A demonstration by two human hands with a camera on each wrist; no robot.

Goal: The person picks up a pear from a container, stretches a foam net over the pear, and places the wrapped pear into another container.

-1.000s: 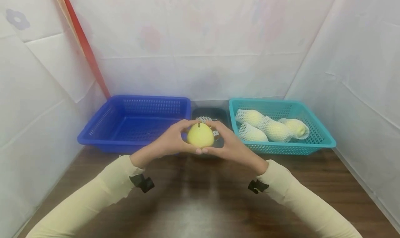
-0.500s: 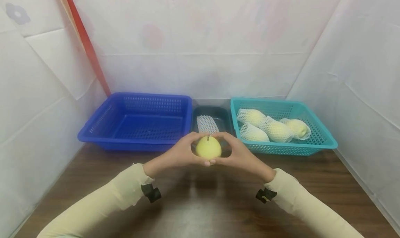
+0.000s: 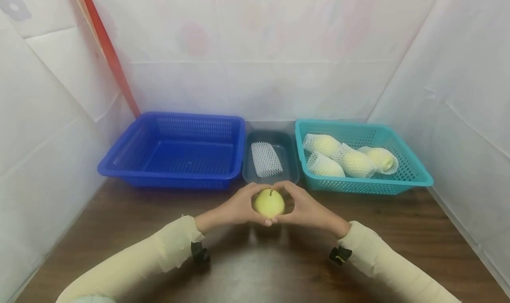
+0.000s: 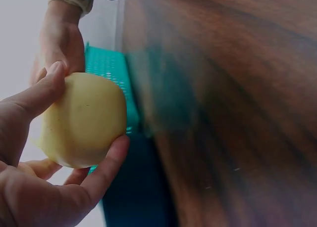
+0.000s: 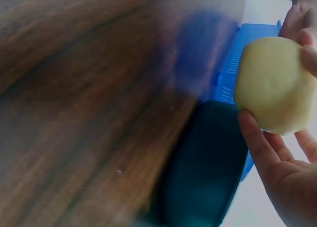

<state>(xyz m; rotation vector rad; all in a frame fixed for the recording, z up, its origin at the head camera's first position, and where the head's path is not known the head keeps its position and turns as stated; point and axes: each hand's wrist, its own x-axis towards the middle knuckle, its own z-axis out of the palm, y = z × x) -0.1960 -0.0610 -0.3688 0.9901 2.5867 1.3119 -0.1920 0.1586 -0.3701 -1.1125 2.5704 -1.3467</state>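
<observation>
A bare yellow pear [image 3: 269, 203], stem up, is held between both hands over the wooden table, in front of a dark tray. My left hand [image 3: 241, 206] grips its left side, thumb on the near face and fingers curved round the far side. On the right, my right hand [image 3: 306, 208] mirrors that grip, and the two thumbs meet in front. From the left wrist view, the pear [image 4: 86, 120] shows smooth skin with fine specks, and fingertips support it from below. In the right wrist view, the fingers also curve under the pear [image 5: 272, 83].
A white foam net sleeve [image 3: 266, 159] lies in the dark tray [image 3: 290, 168] at the back middle. Left of it is a bare blue basket [image 3: 171, 175]. To the right, a teal basket [image 3: 358, 186] holds several pears in foam nets [image 3: 356, 163]. White sheets enclose the table [image 3: 255, 276].
Both hands have drawn the pear back toward the body and slightly right, away from the dark tray. The net sleeve in that tray now shows fully.
</observation>
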